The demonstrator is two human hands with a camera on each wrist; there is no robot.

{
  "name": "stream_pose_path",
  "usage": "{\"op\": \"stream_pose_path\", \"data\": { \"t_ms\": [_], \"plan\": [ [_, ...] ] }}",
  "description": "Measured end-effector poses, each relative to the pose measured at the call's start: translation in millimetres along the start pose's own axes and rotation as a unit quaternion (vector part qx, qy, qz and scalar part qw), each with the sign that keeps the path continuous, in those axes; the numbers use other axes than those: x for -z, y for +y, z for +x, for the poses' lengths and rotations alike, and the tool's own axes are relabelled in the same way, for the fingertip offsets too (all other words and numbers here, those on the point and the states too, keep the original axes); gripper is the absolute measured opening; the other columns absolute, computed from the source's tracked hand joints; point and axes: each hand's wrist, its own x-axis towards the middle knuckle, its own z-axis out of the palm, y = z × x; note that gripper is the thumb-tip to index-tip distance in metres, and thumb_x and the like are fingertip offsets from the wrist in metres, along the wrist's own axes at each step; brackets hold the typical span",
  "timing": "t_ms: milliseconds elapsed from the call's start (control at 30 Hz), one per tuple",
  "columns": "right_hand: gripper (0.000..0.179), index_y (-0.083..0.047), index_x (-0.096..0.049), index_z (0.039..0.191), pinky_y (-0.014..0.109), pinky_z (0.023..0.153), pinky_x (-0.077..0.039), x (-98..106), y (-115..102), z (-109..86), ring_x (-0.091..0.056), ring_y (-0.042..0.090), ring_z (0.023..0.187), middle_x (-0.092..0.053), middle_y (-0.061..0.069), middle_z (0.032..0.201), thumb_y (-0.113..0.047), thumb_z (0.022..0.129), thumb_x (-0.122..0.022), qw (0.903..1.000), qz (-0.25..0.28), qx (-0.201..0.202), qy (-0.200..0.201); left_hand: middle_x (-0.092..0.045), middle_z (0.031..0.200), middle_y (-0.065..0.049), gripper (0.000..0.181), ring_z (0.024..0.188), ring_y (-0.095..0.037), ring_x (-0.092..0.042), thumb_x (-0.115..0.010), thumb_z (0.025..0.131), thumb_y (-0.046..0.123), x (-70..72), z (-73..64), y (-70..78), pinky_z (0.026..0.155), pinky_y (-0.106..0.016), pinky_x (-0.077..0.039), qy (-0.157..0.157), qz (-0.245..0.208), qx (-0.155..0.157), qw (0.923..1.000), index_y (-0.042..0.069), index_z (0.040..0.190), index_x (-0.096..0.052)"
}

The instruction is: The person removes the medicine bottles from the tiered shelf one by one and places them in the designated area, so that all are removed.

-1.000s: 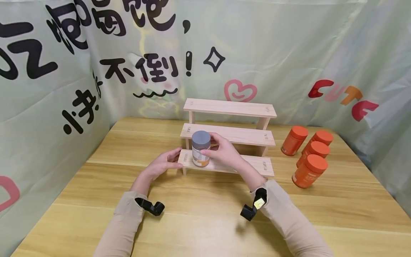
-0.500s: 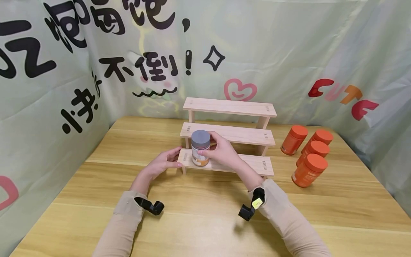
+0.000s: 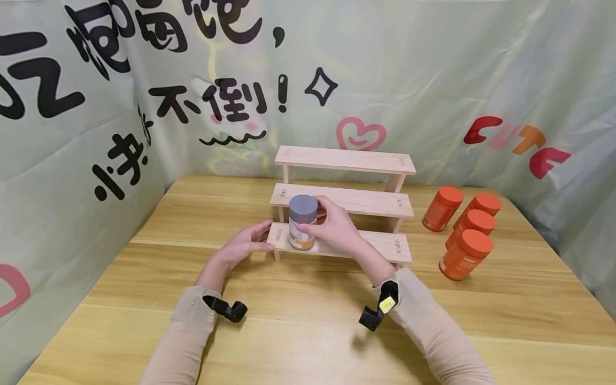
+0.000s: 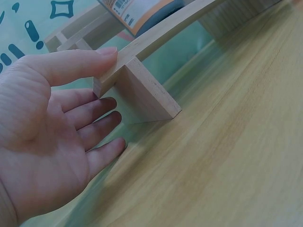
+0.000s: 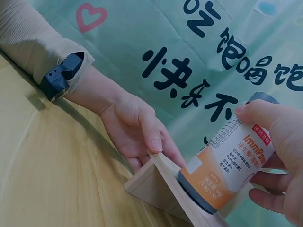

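Note:
A three-tier wooden shelf [image 3: 356,199] stands on the table. My left hand [image 3: 243,246] holds the left end of its lowest board; in the left wrist view the thumb [image 4: 90,64] lies on the board's top edge, with the other fingers below and beside the end. My right hand [image 3: 337,227] grips a vitamin bottle [image 3: 302,211] from its right side. Grey-lidded, with a white and orange label, the bottle [image 5: 232,156] is upright at the left part of the lowest board, its base right at the wood. Thumb and fingers are on opposite sides of it.
Several orange bottles with orange lids [image 3: 466,255] are grouped on the table right of the shelf. A printed cloth backdrop [image 3: 423,64] rises behind and beside the wooden table [image 3: 298,331]. Black wrist cameras [image 3: 233,310] sit on both sleeves.

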Motion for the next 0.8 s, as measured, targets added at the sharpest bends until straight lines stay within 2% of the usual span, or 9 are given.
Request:
{"op": "stream_pose_path", "data": {
  "t_ms": [800],
  "plan": [
    [0.053,-0.008,-0.054,0.121,0.037,0.078,-0.05,20.5,0.9,-6.1,-0.059,0.021,0.091,-0.063,0.007,0.104,-0.026,0.076,-0.076,0.9997,-0.009,-0.018,0.013,-0.017,0.149,-0.026,0.08,0.135,-0.039,-0.02,-0.063,0.085,0.007,0.1,-0.6,0.7,0.111,-0.046,-0.017,-0.006,-0.004,-0.009,0.9999,-0.008,0.144,-0.013]
  ]
}}
